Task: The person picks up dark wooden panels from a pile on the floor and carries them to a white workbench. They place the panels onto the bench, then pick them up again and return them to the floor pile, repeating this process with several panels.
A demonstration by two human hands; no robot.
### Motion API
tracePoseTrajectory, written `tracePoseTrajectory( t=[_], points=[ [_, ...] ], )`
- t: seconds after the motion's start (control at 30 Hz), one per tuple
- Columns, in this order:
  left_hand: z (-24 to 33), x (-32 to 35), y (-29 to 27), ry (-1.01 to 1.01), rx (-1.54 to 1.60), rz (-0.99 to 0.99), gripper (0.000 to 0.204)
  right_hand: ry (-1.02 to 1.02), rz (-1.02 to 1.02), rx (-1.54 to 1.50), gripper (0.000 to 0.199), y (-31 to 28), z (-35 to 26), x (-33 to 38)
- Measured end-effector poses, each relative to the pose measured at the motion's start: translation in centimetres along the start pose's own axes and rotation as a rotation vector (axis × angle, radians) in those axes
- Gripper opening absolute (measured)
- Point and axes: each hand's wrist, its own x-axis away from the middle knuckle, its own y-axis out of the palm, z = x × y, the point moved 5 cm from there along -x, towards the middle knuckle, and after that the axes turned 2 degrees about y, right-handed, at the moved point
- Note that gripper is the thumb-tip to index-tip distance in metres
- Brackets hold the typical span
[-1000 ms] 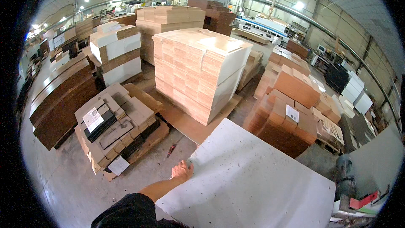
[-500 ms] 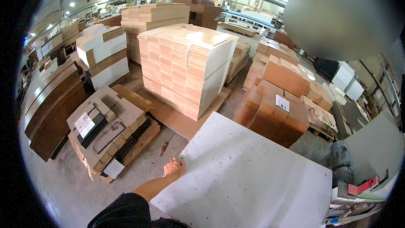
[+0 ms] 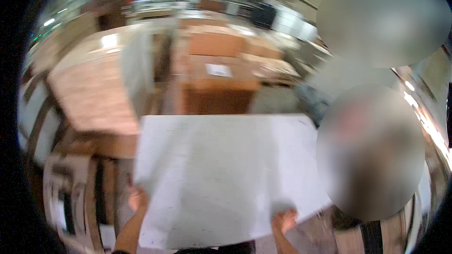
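White board (image 3: 221, 174) between left hand (image 3: 137, 199), right hand (image 3: 284, 220); fingers at 2 edges

A person wore dark clothing (image 3: 235, 248), forearms (image 3: 129, 231) bare.
The left hand (image 3: 138, 199) and right hand (image 3: 284, 220) were bare too, their fingers blurred; a black sleeve (image 3: 121, 252) edged the left arm, and the clothing looked black at the waist.

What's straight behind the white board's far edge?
A brown stack with white paper on top; the white board covers the stack's base, so what it stands on cannot be seen.
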Motion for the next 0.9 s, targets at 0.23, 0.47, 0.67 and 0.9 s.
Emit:
tracePoseTrajectory(
  t=[0.23,0.47,0.67,0.9],
  points=[
    [-1.6,-3.1,3.5,0.078,0.155,-0.049,0.048,-0.126,0.174,-0.015,0.066,-0.7,-0.2,1.0],
    [0.2,-3.1,0.6,-0.077,0.006,-0.097,0.055,-0.113,0.169,-0.048,0.066,-1.0,-1.1,1.0],
    [-0.1,-4.2,1.7,-0.012,-0.016,0.021,0.061,-0.134,0.184,-0.058,0.066,-1.0,-1.2,1.2],
    [-0.7,-4.7,2.4,-0.059,-0.059,-0.065,0.061,-0.126,0.194,-0.065,0.065,-1.6,-1.6,1.2]
  ],
)
